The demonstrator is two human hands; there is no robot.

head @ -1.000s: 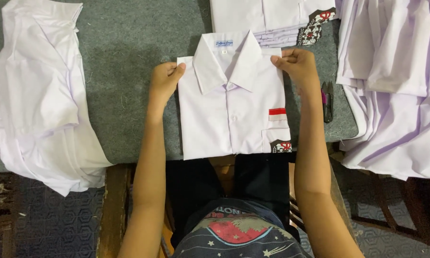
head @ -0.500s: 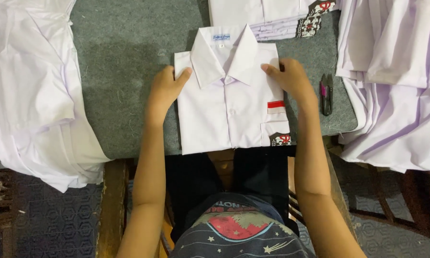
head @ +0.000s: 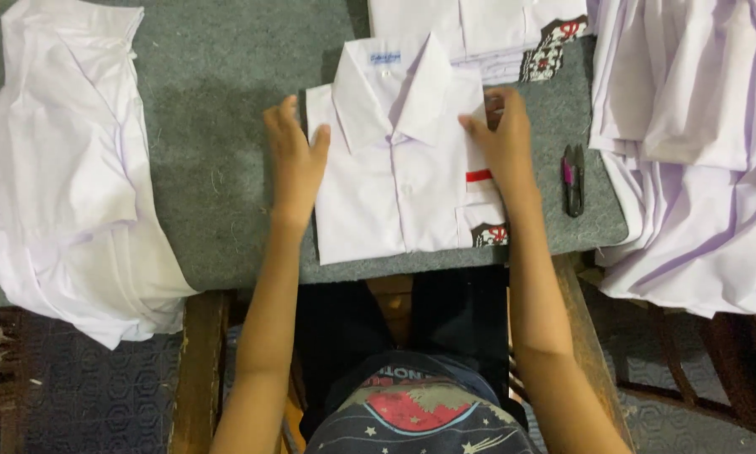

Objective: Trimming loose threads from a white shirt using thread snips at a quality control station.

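A folded white collared cotton shirt (head: 403, 160) lies on the grey felt worktop (head: 218, 126); the left hand (head: 295, 160) and right hand (head: 501, 139) press its sides, fingers flat, gripping nothing, beside small black thread snips (head: 573, 178).

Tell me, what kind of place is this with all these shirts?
Probably a small garment workshop or finishing table. A folded white collared shirt lies on a grey felt-covered table, more folded white shirts are stacked behind it, loose white shirts are heaped at the right, and small black thread snips lie nearby.
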